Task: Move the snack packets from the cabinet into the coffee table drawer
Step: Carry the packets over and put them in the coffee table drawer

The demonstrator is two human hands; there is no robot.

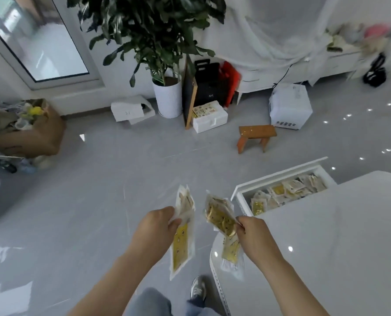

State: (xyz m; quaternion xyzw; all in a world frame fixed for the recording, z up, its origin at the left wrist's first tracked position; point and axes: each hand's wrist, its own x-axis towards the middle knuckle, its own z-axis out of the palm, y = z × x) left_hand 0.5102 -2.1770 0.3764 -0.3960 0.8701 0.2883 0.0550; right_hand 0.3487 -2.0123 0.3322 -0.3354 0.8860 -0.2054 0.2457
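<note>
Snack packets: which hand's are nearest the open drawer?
The gold bunch in the right hand, beside the drawer; the yellow bunch in the left hand hangs farther away, over the floor.

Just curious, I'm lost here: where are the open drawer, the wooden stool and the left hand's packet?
open drawer (278,176): head view, its white front rim.
wooden stool (257,131): head view, its seat top.
left hand's packet (181,245): head view, its yellow lower part.

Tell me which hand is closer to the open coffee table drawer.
Right. The right hand, gripping snack packets, hangs just short of the near corner of the drawer. The left hand is farther off to the left, over the floor.
</note>
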